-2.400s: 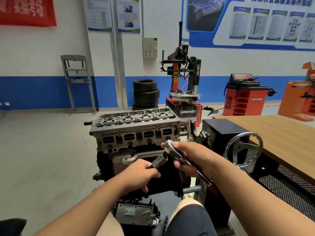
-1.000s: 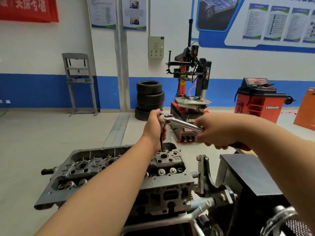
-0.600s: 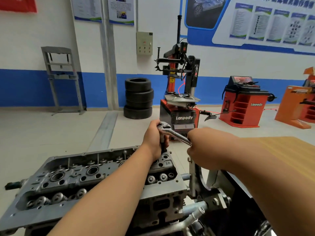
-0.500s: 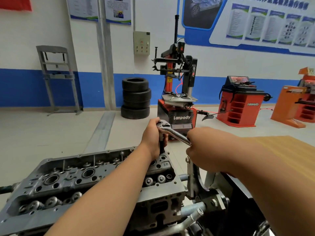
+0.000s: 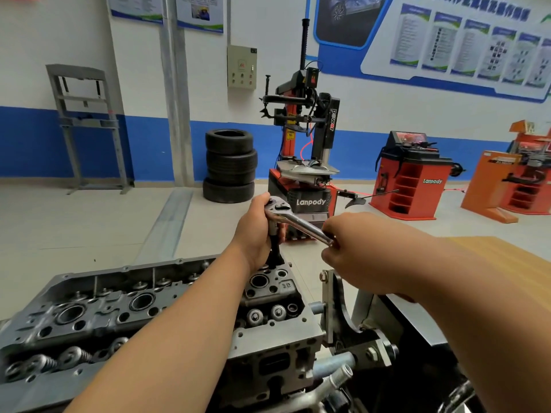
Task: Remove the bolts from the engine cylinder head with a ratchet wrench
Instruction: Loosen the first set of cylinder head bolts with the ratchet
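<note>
The grey engine cylinder head (image 5: 125, 311) sits on its stand in the lower left and centre. A chrome ratchet wrench (image 5: 293, 219) stands over the head's far right corner, its black socket (image 5: 275, 254) pointing down onto the head. My left hand (image 5: 258, 234) grips the ratchet's head and socket from the left. My right hand (image 5: 354, 254) grips the wrench handle, which runs down to the right. The bolt under the socket is hidden.
The engine stand bracket (image 5: 343, 311) and a black box are right of the head. A wooden table (image 5: 507, 257) lies at far right. A tyre changer (image 5: 304, 150), stacked tyres (image 5: 229, 165), and red and orange machines (image 5: 414, 180) stand beyond on the floor.
Since 2.4 s ago both hands lifted the wrench from in front of the engine and set its socket on the head's far right corner. Over the last half second little changed.
</note>
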